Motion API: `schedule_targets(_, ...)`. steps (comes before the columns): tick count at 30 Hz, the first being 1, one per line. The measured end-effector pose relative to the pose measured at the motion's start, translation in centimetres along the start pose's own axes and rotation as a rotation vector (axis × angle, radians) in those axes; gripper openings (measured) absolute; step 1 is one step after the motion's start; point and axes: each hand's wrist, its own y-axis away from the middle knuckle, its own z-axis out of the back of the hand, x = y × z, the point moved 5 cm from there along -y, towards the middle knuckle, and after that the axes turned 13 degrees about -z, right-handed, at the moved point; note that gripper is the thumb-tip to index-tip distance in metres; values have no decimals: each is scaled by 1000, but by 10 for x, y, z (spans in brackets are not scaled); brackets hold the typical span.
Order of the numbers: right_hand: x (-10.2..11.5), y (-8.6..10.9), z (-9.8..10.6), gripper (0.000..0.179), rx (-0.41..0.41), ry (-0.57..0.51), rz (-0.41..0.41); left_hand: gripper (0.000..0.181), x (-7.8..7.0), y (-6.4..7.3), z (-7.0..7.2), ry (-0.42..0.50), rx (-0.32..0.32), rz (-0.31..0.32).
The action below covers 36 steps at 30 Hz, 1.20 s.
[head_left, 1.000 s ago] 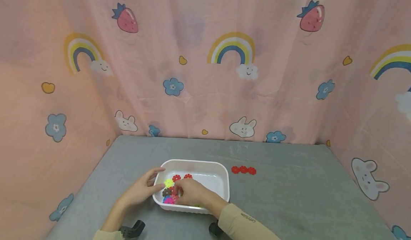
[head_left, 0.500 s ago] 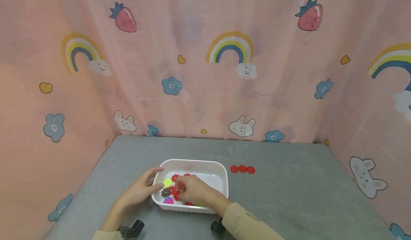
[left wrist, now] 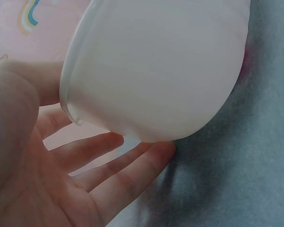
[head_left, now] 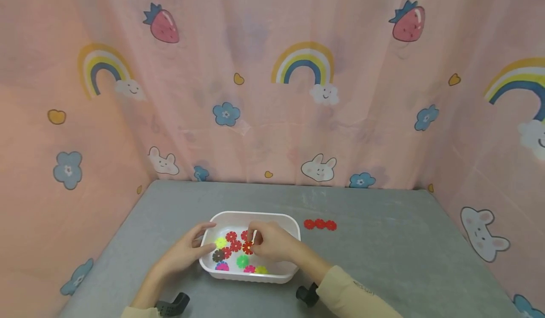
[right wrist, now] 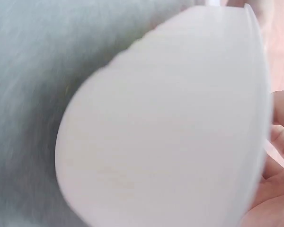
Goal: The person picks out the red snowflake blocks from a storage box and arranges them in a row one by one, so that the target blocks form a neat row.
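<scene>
My left hand (head_left: 183,254) holds the left end of a white plastic tub (head_left: 278,277), thumb over the rim and fingertips against the outer wall, as the left wrist view shows. Inside the tub, my right hand (head_left: 274,244) pinches a red flower-shaped plastic disc (head_left: 246,248) between thumb and fingers. Other red discs (head_left: 231,236) lie just left of it. Around them are a yellow disc (head_left: 220,242), a dark disc (head_left: 218,255), a green disc (head_left: 242,261) and pink pieces (head_left: 222,266). In the right wrist view the tub wall (right wrist: 161,132) hides the fingertips and disc.
Three red discs in a row (head_left: 320,224) lie on the grey table (head_left: 383,251), right of the tub. A pink patterned curtain (head_left: 272,138) encloses the back and sides. Dark wrist devices (head_left: 307,295) sit under both forearms.
My right hand has shifted right inside the tub, with a red disc now at its fingertips, uncovering the green, pink and yellow pieces. My left hand keeps its hold on the tub.
</scene>
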Motion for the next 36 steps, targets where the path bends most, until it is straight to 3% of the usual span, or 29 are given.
schedule_targets(14, -30, 21, 55, 15, -155, -54, -8, 61, 2, 1, -1, -6, -3, 7)
schedule_targets(23, -68, 26, 77, 16, -239, -88, -82, 62, 0, 0, 0, -7, 2, 5)
schedule_targets(36, -120, 36, 108, 13, -284, -142, -155, 61, 1, 0, 0, -9, -3, 13)
